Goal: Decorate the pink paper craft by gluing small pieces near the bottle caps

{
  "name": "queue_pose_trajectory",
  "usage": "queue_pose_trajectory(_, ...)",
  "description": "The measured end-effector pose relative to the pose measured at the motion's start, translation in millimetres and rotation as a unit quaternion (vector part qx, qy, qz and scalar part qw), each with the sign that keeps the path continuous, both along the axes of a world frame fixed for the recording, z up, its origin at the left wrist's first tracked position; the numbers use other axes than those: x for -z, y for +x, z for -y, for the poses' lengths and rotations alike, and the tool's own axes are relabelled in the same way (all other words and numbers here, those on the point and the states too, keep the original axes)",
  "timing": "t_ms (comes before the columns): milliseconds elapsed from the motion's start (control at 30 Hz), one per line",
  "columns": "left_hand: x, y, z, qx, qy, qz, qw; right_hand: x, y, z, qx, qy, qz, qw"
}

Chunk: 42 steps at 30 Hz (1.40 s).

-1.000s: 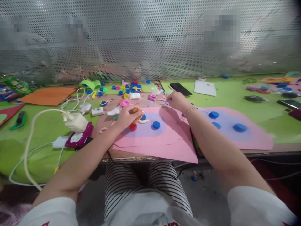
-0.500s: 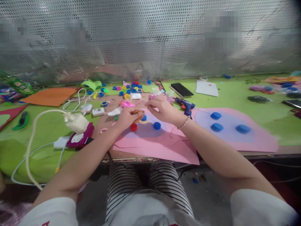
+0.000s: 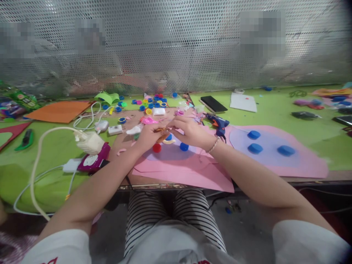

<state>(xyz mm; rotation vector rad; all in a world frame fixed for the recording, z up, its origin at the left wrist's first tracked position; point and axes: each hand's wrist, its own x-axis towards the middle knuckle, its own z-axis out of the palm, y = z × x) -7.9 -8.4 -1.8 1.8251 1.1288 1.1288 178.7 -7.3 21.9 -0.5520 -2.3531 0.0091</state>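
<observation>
My left hand (image 3: pixel 150 138) is closed on a small brown-orange piece (image 3: pixel 162 135), whose kind I cannot make out. My right hand (image 3: pixel 188 131) meets it from the other side, fingertips pinched together at the piece's edge; whether they grip it is hidden. Below the hands lies pink paper (image 3: pixel 176 168) with a lilac paper shape (image 3: pixel 176 154) on top. On the lilac sit a red bottle cap (image 3: pixel 157 147), a blue bottle cap (image 3: pixel 184 146) and another blue cap (image 3: pixel 168 137), partly covered, beside a pale curved strip (image 3: pixel 169 142).
A blue glue gun (image 3: pixel 220 124) stands right of my right hand. Farther right, a second pink-and-lilac sheet (image 3: pixel 308 161) carries blue caps (image 3: pixel 255 148). Several loose caps (image 3: pixel 148 111) lie behind the hands. A purple power strip (image 3: pixel 95 161) with cables is at left, a phone (image 3: pixel 213 104) behind.
My right hand has come down and left, its fingertips now meeting the brown-orange piece in my left hand. The left hand stays nearly in place.
</observation>
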Motion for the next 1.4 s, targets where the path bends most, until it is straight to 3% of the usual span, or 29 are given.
queue_pose_trajectory(400, -1.7, -2.1, 1.5, 0.016, -0.007, 0.007, 1.0, 0.6, 0.8, -3.6, -0.024, 0.002, -0.018, 1.0)
queue_pose_trajectory(667, -1.4, 0.6, 2.1, 0.014, -0.032, 0.014, 0.999, 3.4, -1.7, -2.8, 0.029, -0.052, -0.028, 0.998)
queue_pose_trajectory(900, -2.1, 1.9, 3.6, 0.01, -0.014, -0.022, 1.0, 6.6, -4.2, -3.7, 0.033, -0.071, -0.008, 0.997)
queue_pose_trajectory(1400, -1.2, 2.4, 4.4, 0.009, 0.01, -0.042, 0.999, 5.9, -4.4, -1.4, 0.055, -0.046, 0.017, 0.997)
